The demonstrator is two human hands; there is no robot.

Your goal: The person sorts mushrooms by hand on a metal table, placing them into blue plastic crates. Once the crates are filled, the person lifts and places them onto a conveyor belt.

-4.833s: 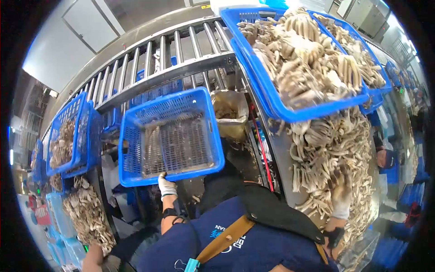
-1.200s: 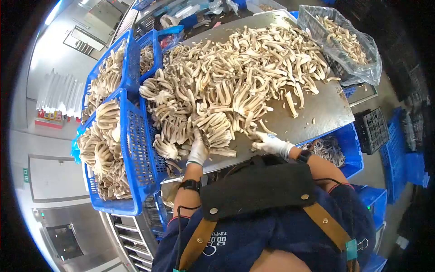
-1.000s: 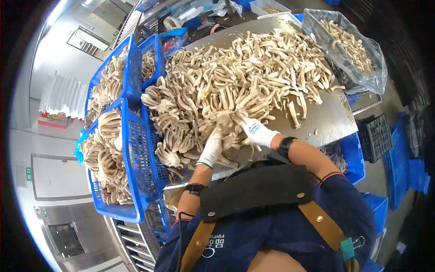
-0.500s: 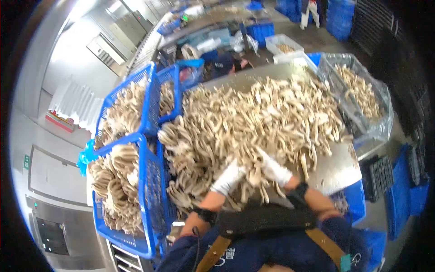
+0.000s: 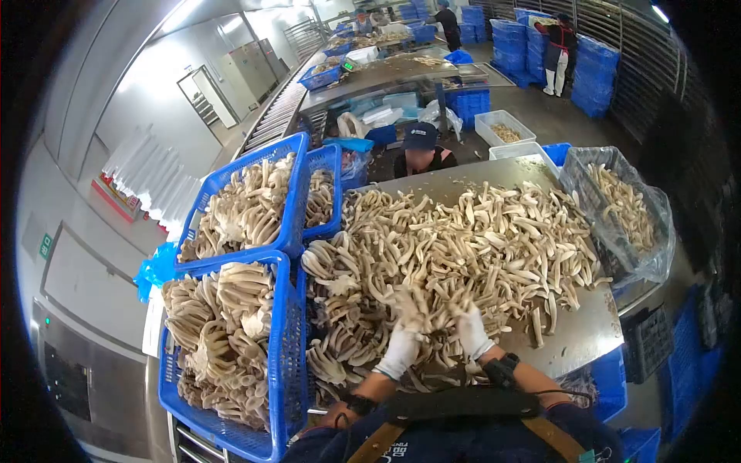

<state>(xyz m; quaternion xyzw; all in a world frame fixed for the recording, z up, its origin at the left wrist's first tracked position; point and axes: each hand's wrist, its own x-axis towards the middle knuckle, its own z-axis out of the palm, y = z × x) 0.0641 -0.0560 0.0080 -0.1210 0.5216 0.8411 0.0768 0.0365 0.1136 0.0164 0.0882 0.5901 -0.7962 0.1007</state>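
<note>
Near lower centre, the left hand (image 5: 402, 345) and right hand (image 5: 472, 332) touch mushrooms (image 5: 494, 251); whether either grips any, I cannot tell.

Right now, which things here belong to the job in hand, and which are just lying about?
In the job:
- loose mushrooms, with the left hand and right hand among them
- steel table beneath
- front blue crate of mushroom clusters

Apparently just lying about:
- black crate, right
- blue plastic, left
- stacked blue crates, back
</note>
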